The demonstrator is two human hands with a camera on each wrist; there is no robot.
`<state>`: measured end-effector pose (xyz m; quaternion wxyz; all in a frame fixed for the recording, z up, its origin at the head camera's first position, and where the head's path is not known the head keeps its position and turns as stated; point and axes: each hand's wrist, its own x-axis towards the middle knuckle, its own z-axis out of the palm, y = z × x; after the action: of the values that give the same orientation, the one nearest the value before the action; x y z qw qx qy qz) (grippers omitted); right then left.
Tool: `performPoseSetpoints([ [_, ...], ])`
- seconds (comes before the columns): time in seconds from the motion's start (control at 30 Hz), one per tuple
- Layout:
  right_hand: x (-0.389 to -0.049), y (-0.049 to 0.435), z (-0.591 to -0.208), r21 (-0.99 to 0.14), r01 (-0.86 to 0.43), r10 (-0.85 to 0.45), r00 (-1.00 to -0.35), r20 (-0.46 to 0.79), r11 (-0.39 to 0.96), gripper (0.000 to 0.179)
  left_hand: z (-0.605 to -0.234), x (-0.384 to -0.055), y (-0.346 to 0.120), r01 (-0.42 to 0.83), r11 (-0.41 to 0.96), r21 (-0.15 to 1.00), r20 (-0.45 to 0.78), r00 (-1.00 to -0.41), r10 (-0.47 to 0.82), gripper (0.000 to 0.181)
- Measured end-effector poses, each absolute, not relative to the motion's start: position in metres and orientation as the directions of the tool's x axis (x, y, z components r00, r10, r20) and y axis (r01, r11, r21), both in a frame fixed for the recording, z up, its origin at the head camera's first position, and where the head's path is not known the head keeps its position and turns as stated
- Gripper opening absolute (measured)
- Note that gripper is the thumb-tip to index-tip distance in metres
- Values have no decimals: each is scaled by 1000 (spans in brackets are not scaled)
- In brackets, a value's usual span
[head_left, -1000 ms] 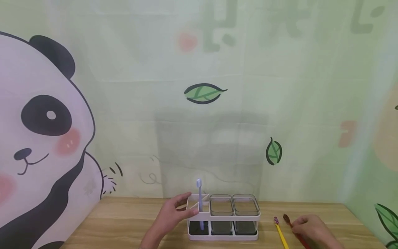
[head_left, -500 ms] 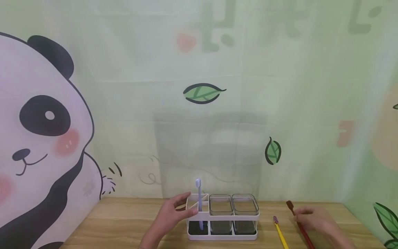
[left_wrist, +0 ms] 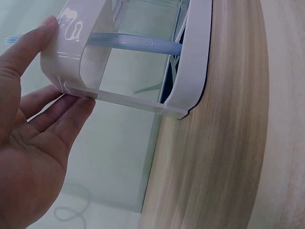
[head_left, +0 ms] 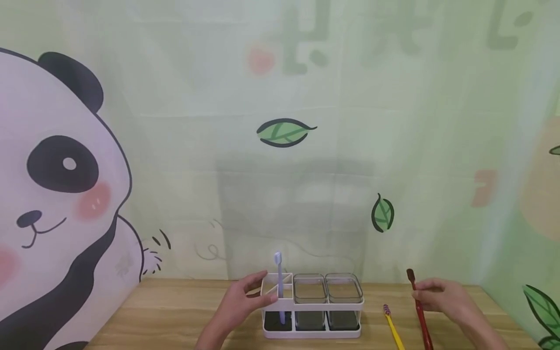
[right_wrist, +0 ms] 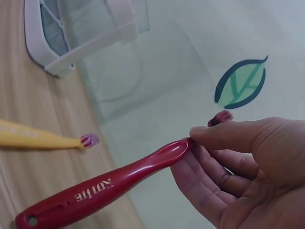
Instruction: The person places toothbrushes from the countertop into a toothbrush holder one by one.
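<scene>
My left hand [head_left: 238, 301] grips the left end of a white toothbrush holder [head_left: 315, 334], thumb in front and fingers behind its upper frame. A pale blue toothbrush [head_left: 280, 279] stands upright in the holder's left, divided section, and its handle shows between the two tiers in the left wrist view. Right of the holder, my right hand [head_left: 446, 299] pinches a dark red toothbrush [right_wrist: 100, 193] near its neck, between thumb and fingers. Its head points up and its handle hangs down. A yellow toothbrush [head_left: 393, 330] with a purple-and-white head lies on the table beside it.
Two clear square cups [head_left: 311, 291] sit in the holder's middle and right places. The wooden table [head_left: 157, 316] ends at a green backdrop [head_left: 183, 146] printed with a panda and leaves.
My right hand has lifted the red toothbrush from the table and raised it more upright. My left hand has stayed on the holder.
</scene>
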<state>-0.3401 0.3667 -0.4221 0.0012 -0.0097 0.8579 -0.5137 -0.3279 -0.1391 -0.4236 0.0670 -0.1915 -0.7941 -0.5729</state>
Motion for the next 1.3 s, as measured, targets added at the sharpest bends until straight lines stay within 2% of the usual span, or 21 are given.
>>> performPoseSetpoints([
  [0.13, -328, 345, -400, -863, 29, 56, -998, -1, 504, 39, -425, -328, -141, 382, 256, 888, 329, -917, 227, 71],
  [0.43, -300, 319, -368, -861, -57, 39, -995, 89, 505, 44, -427, -329, -140, 397, 254, 882, 345, -911, 227, 71],
  [0.87, -289, 292, -351, -872, -113, 66, -984, 163, 475, 56, -424, -327, -140, 388, 264, 883, 333, -915, 229, 72],
  [1.3, -288, 246, -333, -874, -235, 52, -958, 283, 425, 49, -424, -327, -140, 388, 254, 886, 333, -914, 231, 71],
])
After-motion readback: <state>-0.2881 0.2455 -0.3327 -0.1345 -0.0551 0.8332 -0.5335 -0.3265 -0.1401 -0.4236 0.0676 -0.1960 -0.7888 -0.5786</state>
